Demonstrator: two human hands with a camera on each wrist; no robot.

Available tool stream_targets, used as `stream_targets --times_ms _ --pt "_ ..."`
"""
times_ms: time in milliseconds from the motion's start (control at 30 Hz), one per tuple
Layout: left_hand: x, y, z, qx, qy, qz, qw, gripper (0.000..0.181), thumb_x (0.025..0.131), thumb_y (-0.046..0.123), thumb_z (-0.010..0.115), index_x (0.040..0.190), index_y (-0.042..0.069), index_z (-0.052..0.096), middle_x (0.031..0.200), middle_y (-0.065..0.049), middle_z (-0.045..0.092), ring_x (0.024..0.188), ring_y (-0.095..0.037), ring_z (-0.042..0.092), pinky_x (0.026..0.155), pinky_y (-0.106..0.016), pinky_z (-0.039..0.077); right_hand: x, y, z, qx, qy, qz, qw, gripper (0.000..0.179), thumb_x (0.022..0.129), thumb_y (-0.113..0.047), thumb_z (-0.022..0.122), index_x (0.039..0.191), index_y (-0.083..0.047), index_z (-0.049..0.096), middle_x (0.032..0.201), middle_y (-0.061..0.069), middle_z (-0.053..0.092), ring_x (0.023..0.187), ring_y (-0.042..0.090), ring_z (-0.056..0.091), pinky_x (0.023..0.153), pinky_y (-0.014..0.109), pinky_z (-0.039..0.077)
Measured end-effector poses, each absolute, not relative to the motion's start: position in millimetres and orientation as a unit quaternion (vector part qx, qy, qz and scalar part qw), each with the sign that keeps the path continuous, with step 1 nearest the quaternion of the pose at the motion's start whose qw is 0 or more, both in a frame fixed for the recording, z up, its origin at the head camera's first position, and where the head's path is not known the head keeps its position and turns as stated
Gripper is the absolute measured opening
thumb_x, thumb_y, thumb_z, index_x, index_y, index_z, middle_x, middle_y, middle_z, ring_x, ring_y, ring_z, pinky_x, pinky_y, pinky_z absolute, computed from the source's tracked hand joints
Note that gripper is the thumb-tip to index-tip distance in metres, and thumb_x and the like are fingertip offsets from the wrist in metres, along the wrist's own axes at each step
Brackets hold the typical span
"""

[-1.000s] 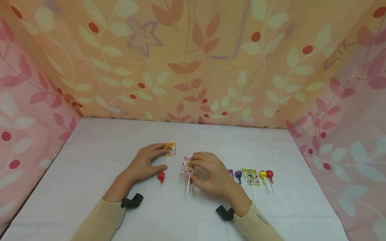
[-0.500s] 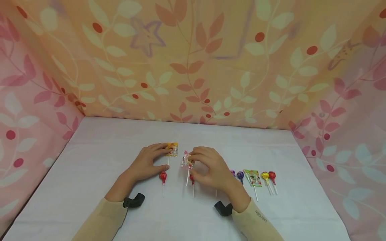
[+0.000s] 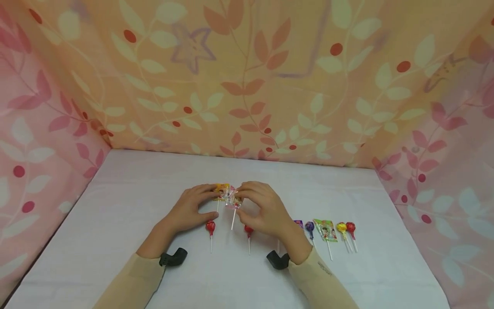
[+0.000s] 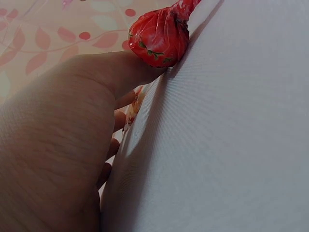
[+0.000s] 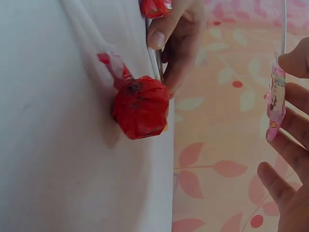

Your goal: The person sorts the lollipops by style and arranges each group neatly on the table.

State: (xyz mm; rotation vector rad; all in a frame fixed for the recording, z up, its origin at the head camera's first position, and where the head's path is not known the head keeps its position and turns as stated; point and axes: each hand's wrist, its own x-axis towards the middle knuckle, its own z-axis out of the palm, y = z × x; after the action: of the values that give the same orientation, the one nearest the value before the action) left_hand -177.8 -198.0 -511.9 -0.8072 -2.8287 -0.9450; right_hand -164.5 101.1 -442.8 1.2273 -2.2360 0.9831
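My right hand [image 3: 266, 210] pinches a flat pink-wrapped lollipop [image 3: 233, 201] between thumb and fingers, its white stick pointing down. In the head view this pink packet overlaps the right side of a flat yellow-wrapped lollipop [image 3: 221, 189]. The fingers of my left hand [image 3: 187, 212] rest on that yellow packet, and its thumb lies by the stick. Just below the left thumb is a round red lollipop [image 3: 210, 226]; it also shows large in the left wrist view. A second red lollipop [image 3: 248, 231] lies under my right hand, partly covered.
Right of my right hand lie a purple packet [image 3: 299, 223], a round purple lollipop [image 3: 310, 226], a flat green-wrapped one [image 3: 326, 230], a yellow one [image 3: 341, 227] and another red one [image 3: 350, 227]. Patterned cloth [image 3: 247, 86] walls the white table [image 3: 154, 171] at the back and sides.
My right hand has carried the pink-wrapped lollipop left and slightly away from me, up to the yellow one. The left hand stays on the yellow packet. The view has shifted slightly.
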Motion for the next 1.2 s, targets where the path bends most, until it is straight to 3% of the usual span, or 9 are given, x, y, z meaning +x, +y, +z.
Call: stream_targets --times_ms 1200 --pt "-181 -200 -517 -0.262 -0.917 -0.299 0.031 0.068 0.093 0.048 0.086 0.153 0.025 0.065 0.165 0.001 0.052 0.155 -0.027 0.042 0.123 -0.061 0.032 -204 63 -443 0.418 -0.803 0.373 0.203 0.031 0.091 -0.019 0.087 0.119 -0.007 0.081 0.122 0.003 0.077 0.127 0.022 0.067 0.116 0.044 0.049"
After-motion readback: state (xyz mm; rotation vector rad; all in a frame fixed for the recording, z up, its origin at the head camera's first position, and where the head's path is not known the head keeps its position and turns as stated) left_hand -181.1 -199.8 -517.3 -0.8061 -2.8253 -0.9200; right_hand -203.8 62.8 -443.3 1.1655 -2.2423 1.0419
